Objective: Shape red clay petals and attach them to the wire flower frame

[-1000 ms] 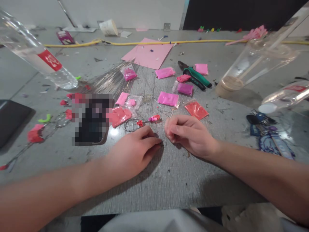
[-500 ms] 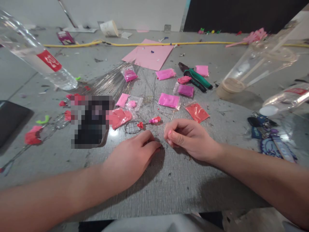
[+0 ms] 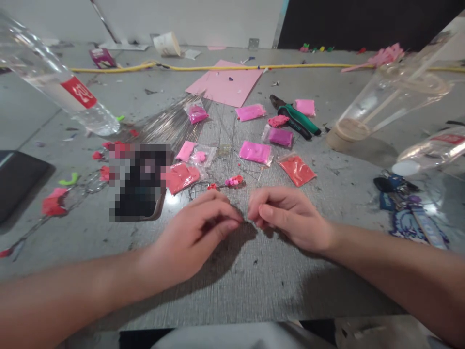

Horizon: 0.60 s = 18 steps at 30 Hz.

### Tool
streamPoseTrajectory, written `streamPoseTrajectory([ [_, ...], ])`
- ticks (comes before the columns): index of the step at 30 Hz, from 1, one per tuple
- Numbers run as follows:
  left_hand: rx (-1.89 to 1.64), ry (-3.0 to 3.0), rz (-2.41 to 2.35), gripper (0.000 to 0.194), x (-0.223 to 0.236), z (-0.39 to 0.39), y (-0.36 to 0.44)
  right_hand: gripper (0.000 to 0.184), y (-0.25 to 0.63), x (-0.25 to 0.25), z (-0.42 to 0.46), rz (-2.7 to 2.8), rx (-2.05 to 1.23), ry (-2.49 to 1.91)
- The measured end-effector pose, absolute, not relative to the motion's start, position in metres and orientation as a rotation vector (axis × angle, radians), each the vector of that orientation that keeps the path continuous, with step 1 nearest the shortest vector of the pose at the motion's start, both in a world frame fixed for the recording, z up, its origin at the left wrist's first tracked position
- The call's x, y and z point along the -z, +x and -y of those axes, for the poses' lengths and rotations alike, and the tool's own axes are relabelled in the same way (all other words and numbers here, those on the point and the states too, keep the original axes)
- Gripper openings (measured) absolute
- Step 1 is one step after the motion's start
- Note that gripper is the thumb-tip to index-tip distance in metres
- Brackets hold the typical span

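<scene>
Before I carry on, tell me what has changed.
The left hand has spread its thumb lower and covers more of the small red piece. The right hand has drawn slightly toward the person; its pink bit no longer shows, so I cannot tell whether it was let go. The pliers and pink paper stayed put.

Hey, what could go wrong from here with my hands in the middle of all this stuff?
Your left hand partly hides a wire loop just beyond it, so a forward nudge might bend it. The small pink and red pieces lie just past both hands, and your right hand could brush or squash them. Farther right, the clear cup has something brownish in its bottom, which could spill if your arm knocks it.
</scene>
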<state>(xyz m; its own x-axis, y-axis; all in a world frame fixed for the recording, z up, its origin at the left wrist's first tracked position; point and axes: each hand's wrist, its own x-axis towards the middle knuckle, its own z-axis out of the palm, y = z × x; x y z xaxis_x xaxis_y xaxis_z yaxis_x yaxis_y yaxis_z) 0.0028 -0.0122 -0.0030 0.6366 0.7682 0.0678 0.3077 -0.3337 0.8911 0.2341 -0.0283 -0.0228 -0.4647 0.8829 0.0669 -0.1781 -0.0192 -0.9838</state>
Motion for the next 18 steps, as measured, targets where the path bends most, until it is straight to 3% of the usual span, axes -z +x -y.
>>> streamPoseTrajectory([
  [5,-0.718,1.227,-0.871,0.008,-0.001,0.022,0.008,0.024,0.225,0.016,0.041,1.714,-1.386,-0.817],
  [18,-0.849,1.379,-0.717,0.017,0.003,0.023,0.009,0.025,0.215,0.015,0.04,1.797,-1.268,-0.832],
])
